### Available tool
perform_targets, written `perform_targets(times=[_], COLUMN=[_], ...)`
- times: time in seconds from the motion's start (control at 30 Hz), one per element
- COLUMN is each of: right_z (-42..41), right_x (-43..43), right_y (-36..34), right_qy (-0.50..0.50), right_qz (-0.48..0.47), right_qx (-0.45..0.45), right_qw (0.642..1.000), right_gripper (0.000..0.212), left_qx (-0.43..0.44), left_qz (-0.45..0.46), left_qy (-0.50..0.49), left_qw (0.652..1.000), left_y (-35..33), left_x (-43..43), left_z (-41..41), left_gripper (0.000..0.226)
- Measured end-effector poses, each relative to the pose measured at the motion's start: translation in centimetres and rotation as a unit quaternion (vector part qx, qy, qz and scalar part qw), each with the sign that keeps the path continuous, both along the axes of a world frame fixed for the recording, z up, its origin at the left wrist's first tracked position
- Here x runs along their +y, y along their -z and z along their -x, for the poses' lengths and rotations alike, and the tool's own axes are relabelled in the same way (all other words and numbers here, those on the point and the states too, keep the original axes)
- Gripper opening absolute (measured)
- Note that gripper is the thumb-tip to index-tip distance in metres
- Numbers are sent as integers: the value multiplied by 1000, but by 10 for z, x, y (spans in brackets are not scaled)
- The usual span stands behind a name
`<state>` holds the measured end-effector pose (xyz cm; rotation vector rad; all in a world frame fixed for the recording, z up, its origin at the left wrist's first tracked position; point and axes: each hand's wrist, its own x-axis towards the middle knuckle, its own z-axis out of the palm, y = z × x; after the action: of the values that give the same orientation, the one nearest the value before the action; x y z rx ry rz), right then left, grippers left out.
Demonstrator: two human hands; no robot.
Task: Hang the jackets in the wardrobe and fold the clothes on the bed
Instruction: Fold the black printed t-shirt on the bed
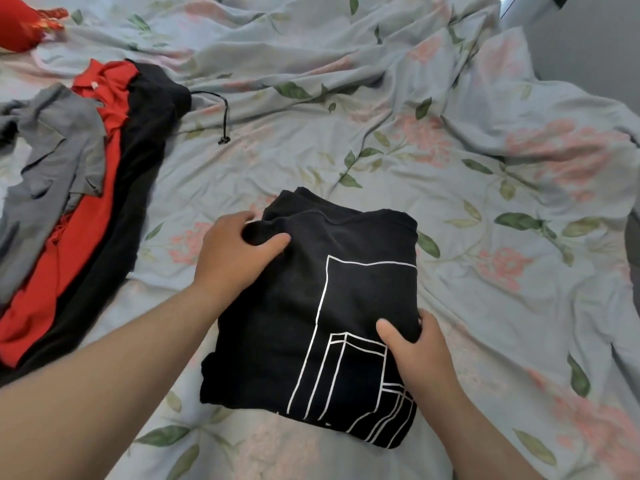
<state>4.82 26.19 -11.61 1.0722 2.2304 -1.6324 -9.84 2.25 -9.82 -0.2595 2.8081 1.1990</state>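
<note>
While our left hand [239,251] pinches its far left corner and our right hand [419,358] clamps its right edge, we list: folded black shirt [346,306], white line print, flat on floral bedsheet [450,168]; well left, grey garment [52,161], red garment [86,216], black garment [149,126], heaped

A folded black shirt [311,306] of matt cloth carries a glossy white line print. The floral bedsheet [450,202] is thin, wrinkled fabric.
</note>
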Motion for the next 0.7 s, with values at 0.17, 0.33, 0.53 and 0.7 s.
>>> perform_targets(times=[0.17, 0.33, 0.53, 0.7], right_z=[25, 18, 16, 23], right_x=[-6, -7, -12, -2], right_y=[5, 13, 22, 24], right_qy=[48, 39, 30, 51], right_qz=[13, 2, -29, -18], right_qx=[55, 55, 54, -17], right_qw=[997, 998, 998, 998], right_gripper=[47, 52, 54, 32], left_qx=[-162, -51, 7, -60], left_qz=[83, -190, 0, -104], left_qy=[160, 100, -16, -172], left_qw=[970, 975, 1000, 978], left_y=[-11, -13, 7, 21], left_x=[47, 59, 36, 11], left_z=[46, 58, 57, -11], left_gripper=[46, 15, 51, 83])
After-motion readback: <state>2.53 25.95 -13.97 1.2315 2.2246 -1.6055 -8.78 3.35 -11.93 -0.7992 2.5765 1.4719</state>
